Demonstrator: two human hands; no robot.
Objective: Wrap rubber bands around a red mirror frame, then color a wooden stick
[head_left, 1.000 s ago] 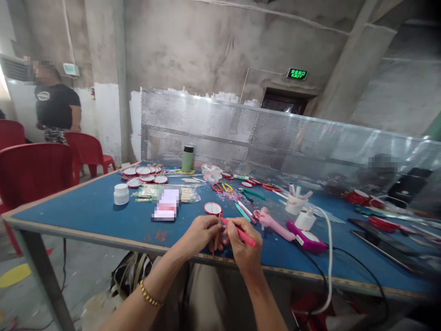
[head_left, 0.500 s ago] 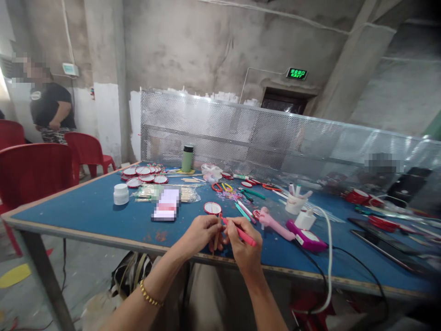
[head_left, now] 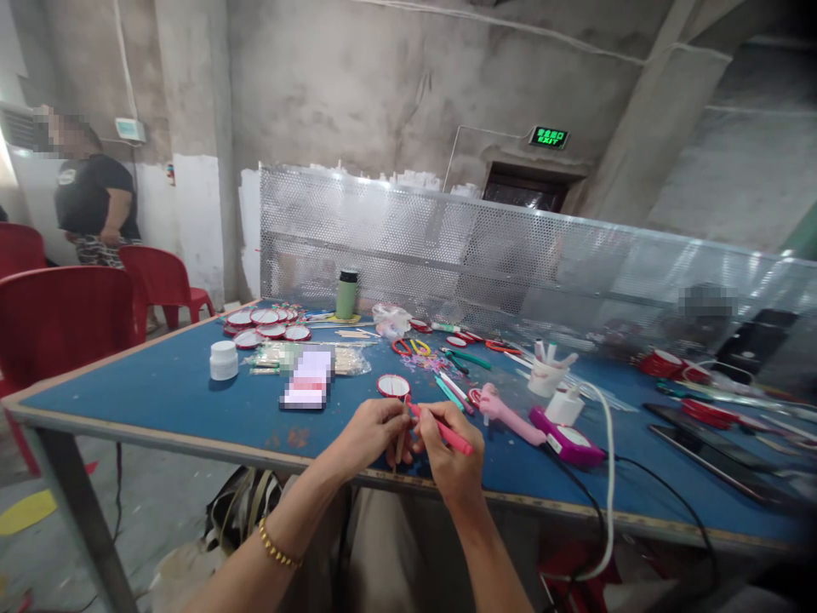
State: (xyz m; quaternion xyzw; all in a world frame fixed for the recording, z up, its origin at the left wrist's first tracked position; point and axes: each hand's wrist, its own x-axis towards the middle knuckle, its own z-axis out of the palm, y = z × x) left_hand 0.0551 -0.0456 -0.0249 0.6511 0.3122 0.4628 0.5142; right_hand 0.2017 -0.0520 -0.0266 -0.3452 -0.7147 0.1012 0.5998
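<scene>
My left hand [head_left: 374,432] is closed on a thin wooden stick [head_left: 400,446], held upright near the table's front edge. My right hand [head_left: 456,464] grips a pinkish-red pen [head_left: 453,436], its tip meeting the upper end of the stick between my fingers. The exact contact at the tip is too small to make out. Just beyond both hands lies a small round white disc with a red rim [head_left: 393,386], like a little drum. To the right of it are several pens [head_left: 454,392].
Left of my hands are a phone [head_left: 307,379], bagged sticks [head_left: 354,358], a white jar [head_left: 224,361] and stacked red-rimmed discs [head_left: 271,329]. Rightward lie a pink glue gun [head_left: 511,415], a purple device [head_left: 578,444] with cables and a cup of pens [head_left: 547,377]. A perforated metal screen [head_left: 396,238] stands behind.
My hands, the stick and the pen stay almost still. At the far left, the standing person's forearm has dropped a little.
</scene>
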